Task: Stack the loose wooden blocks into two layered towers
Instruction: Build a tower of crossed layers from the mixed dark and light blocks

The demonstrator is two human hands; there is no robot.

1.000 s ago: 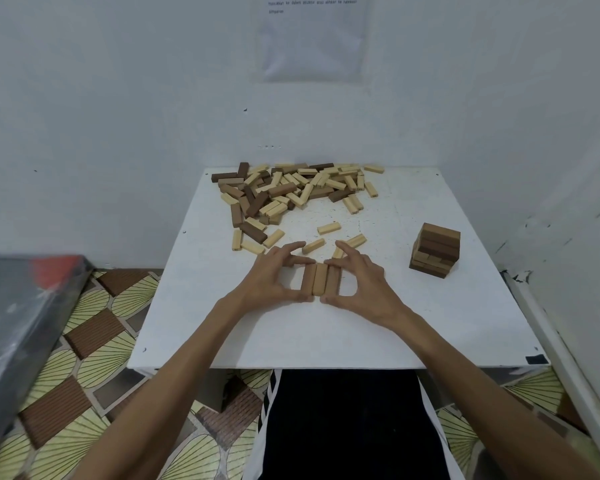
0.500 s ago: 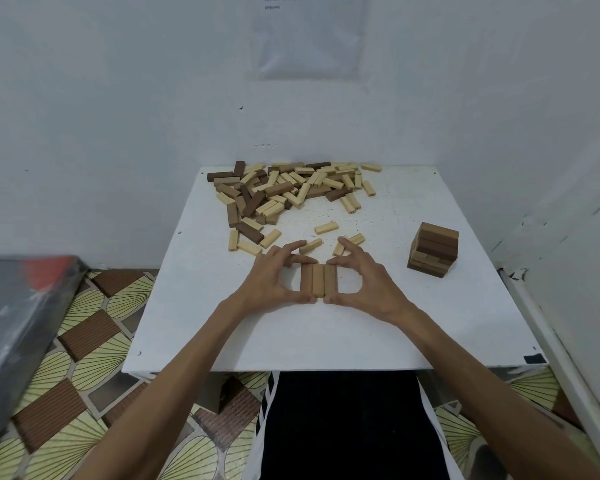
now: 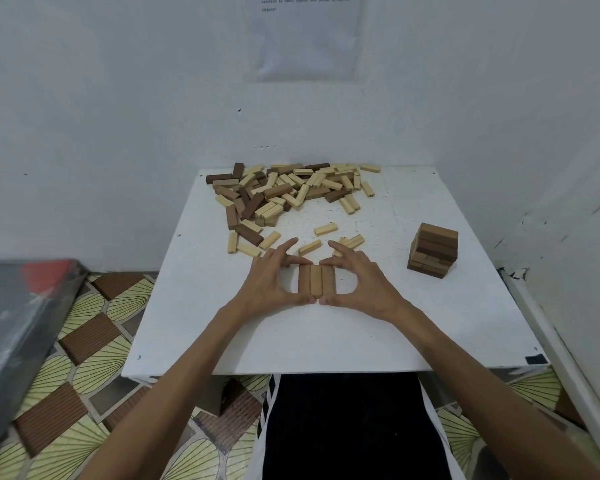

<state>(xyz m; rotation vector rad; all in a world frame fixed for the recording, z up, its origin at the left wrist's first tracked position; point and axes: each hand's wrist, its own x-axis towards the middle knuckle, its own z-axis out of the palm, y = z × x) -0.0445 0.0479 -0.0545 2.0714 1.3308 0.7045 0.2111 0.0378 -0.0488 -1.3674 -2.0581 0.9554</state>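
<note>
Head view: left hand (image 3: 267, 285) and right hand (image 3: 361, 285) clamp three blocks (image 3: 316, 279), now squared, left of the tower (image 3: 434, 249). Second base seems ready.

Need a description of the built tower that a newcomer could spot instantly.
Find the white table. Near its right edge stands the block tower, alone. It is the only upright multi-layer stack, mostly dark brown; the loose pile and the flat row of three lie low.

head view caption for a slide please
The left hand and right hand pinch a row of three wooden blocks on the white table, short tower at right, loose block pile behind
</note>
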